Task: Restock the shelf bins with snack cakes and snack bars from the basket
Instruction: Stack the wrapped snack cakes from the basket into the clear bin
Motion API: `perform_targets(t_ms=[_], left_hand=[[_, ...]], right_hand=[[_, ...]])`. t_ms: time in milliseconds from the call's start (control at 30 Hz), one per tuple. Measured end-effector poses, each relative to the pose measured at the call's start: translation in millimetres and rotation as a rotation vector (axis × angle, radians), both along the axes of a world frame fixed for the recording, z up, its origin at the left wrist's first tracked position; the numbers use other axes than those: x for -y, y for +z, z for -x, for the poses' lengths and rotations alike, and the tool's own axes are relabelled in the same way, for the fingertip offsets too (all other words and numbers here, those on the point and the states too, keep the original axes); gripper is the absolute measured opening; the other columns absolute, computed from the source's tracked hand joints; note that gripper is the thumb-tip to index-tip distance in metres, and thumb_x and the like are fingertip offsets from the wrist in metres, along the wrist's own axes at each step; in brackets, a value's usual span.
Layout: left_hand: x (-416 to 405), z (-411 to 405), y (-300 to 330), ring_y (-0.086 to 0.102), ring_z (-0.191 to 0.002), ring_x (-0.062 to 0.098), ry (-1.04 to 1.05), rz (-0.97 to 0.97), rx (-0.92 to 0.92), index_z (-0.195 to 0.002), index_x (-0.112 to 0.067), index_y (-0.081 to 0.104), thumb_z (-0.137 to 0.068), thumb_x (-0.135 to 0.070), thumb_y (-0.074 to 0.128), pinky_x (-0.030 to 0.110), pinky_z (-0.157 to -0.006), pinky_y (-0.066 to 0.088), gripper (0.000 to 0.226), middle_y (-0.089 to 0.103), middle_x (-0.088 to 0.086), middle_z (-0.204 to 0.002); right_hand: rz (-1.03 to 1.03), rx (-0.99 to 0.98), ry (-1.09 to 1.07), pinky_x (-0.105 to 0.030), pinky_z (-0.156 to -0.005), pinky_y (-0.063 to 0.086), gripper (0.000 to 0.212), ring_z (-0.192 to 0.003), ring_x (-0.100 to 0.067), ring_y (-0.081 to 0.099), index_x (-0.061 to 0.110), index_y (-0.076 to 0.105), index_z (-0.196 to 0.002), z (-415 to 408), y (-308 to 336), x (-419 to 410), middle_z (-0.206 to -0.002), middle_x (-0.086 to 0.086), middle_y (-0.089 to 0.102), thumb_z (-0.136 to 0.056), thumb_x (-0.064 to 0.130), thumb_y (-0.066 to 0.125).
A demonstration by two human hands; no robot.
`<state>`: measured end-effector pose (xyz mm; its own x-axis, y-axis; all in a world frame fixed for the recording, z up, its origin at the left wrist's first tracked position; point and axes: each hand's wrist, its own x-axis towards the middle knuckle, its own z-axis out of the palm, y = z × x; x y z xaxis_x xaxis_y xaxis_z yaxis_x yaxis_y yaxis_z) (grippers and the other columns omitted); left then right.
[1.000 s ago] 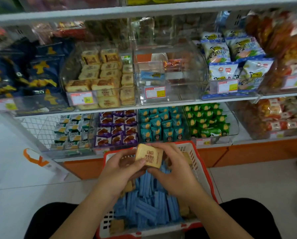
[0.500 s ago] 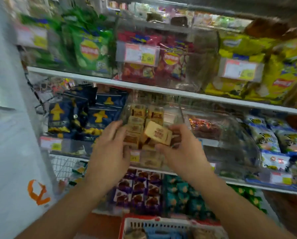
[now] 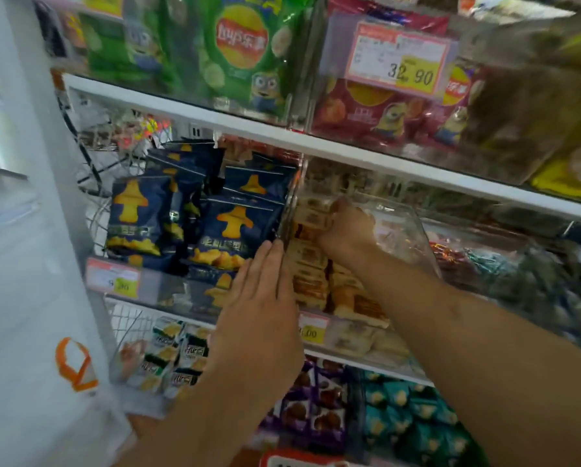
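Right hand: right hand (image 3: pixel 346 230) reaches into the clear bin (image 3: pixel 407 230) on the middle shelf, fingers curled round a snack cake (image 3: pixel 312 215) at the top of the stack.
Left hand: left hand (image 3: pixel 259 318) lies flat with fingers straight and together, fingertips against the bin's left wall; holds nothing.
Snack cakes: stacked snack cakes (image 3: pixel 311 281) fill the bin's left side, tan wrappers, partly blurred.
Neighbours: dark blue snack bags (image 3: pixel 235 227) just left of the bin; green chip bags (image 3: pixel 242 48) on the shelf above.
Basket: red basket rim (image 3: pixel 302 460) at the bottom edge; contents hidden.
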<state>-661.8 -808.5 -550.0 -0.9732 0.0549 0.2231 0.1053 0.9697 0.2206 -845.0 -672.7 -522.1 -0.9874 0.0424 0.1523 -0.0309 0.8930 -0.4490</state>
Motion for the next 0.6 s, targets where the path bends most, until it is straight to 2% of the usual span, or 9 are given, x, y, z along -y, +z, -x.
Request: perform_targets(t_ms=[67, 133, 200, 267, 333, 433, 467, 533, 600], left_hand=[[-1, 0, -1, -0.040, -0.149, 0.016, 0.002, -0.004, -0.015, -0.153, -0.011, -0.034, -0.109, -0.033, 0.029, 0.036, -0.125, -0.019, 0.080, -0.044, 0.000, -0.161], [1, 0, -3, -0.036, -0.151, 0.016, -0.002, 0.001, -0.045, -0.160, -0.011, -0.021, -0.109, -0.034, 0.030, 0.037, -0.125, -0.017, 0.076, -0.038, 0.000, -0.165], [2, 0, -2, -0.028, -0.155, 0.016, -0.008, 0.001, -0.067, -0.165, -0.012, -0.004, -0.109, -0.036, 0.030, 0.037, -0.127, -0.014, 0.070, -0.027, 0.001, -0.169], [3, 2, 2, -0.019, -0.158, 0.016, -0.017, -0.006, -0.071, -0.165, -0.012, 0.006, -0.108, -0.038, 0.034, 0.037, -0.129, -0.010, 0.069, -0.016, 0.001, -0.172], [4, 2, 3, -0.011, -0.159, 0.018, -0.036, -0.024, -0.074, -0.164, -0.014, 0.015, -0.105, -0.038, 0.040, 0.038, -0.130, -0.005, 0.068, -0.006, 0.003, -0.174], [5, -11, 5, -0.005, -0.160, 0.023, -0.068, -0.021, -0.060, -0.163, -0.013, 0.021, -0.101, -0.037, 0.050, 0.042, -0.130, 0.003, 0.072, -0.002, 0.005, -0.173], [2, -19, 6, -0.002, -0.160, 0.024, -0.081, -0.009, -0.065, -0.163, -0.012, 0.022, -0.100, -0.037, 0.053, 0.044, -0.130, 0.009, 0.074, -0.002, 0.005, -0.173], [-11, -47, 3, 0.017, -0.158, 0.025, -0.109, -0.042, -0.070, -0.160, -0.010, 0.030, -0.099, -0.033, 0.059, 0.042, -0.122, 0.036, 0.071, 0.003, 0.004, -0.173], [-29, -79, -12, 0.050, -0.138, 0.022, -0.133, -0.108, -0.045, -0.156, -0.014, 0.039, -0.099, -0.029, 0.059, 0.036, -0.095, 0.056, 0.062, 0.005, -0.002, -0.173]], right_hand=[[-0.017, 0.003, 0.003, -0.021, -0.049, 0.030, 0.079, -0.093, -0.016, 0.047, 0.015, 0.039, -0.146, -1, 2, 1, -0.122, -0.008, 0.060, -0.084, 0.036, 0.082], [0.012, 0.017, 0.001, -0.022, -0.049, 0.037, 0.079, -0.097, -0.017, 0.053, 0.015, 0.037, -0.146, -7, 6, -2, -0.122, -0.009, 0.061, -0.084, 0.032, 0.082], [0.055, 0.027, -0.001, -0.025, -0.062, 0.047, 0.074, -0.108, -0.023, 0.061, 0.014, 0.037, -0.143, -22, 12, -10, -0.123, -0.007, 0.059, -0.084, 0.028, 0.079], [0.079, -0.014, 0.031, -0.023, -0.068, 0.044, 0.063, -0.111, -0.025, 0.060, 0.013, 0.040, -0.140, -50, 22, -22, -0.123, -0.006, 0.057, -0.087, 0.025, 0.073], [0.087, -0.078, 0.089, -0.019, -0.064, 0.040, 0.051, -0.108, -0.024, 0.059, 0.012, 0.044, -0.135, -90, 31, -37, -0.119, -0.006, 0.055, -0.090, 0.020, 0.067], [0.086, -0.148, 0.179, -0.024, -0.076, 0.043, 0.051, -0.103, -0.019, 0.055, 0.015, 0.044, -0.139, -158, 38, -60, -0.122, -0.003, 0.053, -0.094, 0.023, 0.066], [0.093, -0.172, 0.198, -0.027, -0.077, 0.044, 0.047, -0.101, -0.018, 0.055, 0.016, 0.046, -0.136, -179, 37, -70, -0.121, -0.002, 0.053, -0.095, 0.025, 0.066], [0.141, -0.183, 0.233, -0.028, -0.078, 0.045, 0.032, -0.097, -0.014, 0.053, 0.021, 0.050, -0.123, -219, 28, -93, -0.115, 0.002, 0.053, -0.095, 0.026, 0.066], [0.178, -0.129, 0.231, -0.027, -0.077, 0.044, 0.020, -0.096, -0.014, 0.052, 0.024, 0.052, -0.114, -256, 10, -120, -0.108, 0.005, 0.051, -0.097, 0.025, 0.064]])
